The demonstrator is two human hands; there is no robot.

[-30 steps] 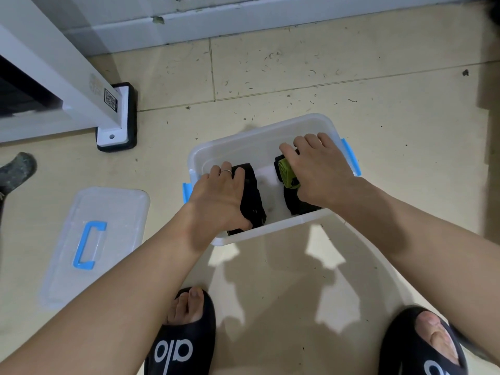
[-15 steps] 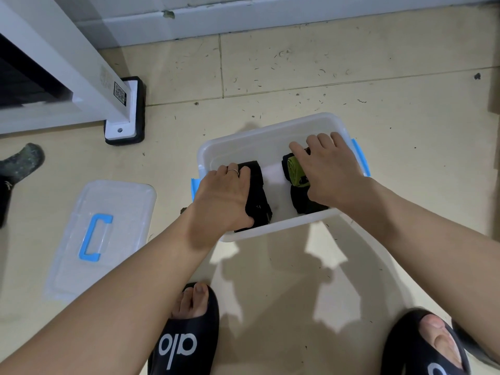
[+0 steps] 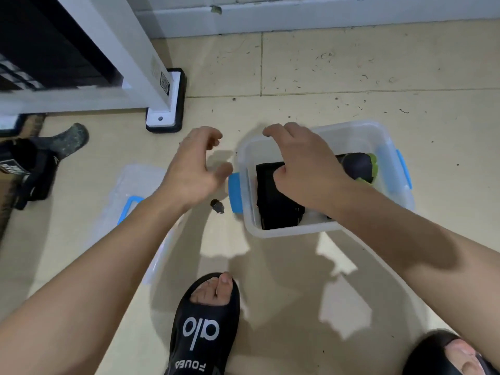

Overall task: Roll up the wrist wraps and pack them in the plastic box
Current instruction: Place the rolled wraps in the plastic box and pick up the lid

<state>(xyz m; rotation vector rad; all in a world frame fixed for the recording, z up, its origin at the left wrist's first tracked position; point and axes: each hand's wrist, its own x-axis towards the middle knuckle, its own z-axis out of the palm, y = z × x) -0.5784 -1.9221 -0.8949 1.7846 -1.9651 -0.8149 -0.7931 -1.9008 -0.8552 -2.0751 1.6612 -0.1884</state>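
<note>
your left hand (image 3: 193, 171) hovers mid-frame beside the plastic box (image 3: 389, 201), fingers loosely curled, empty. your right hand (image 3: 305, 169) hangs over the black wrist wraps (image 3: 276, 204) inside it, fingers relaxed. your lower-centre slipper (image 3: 205, 328) reads "alo".

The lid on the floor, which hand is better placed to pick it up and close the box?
Probably the left hand: it hangs empty beside the lid, while the right hand is over the plastic box.
</note>
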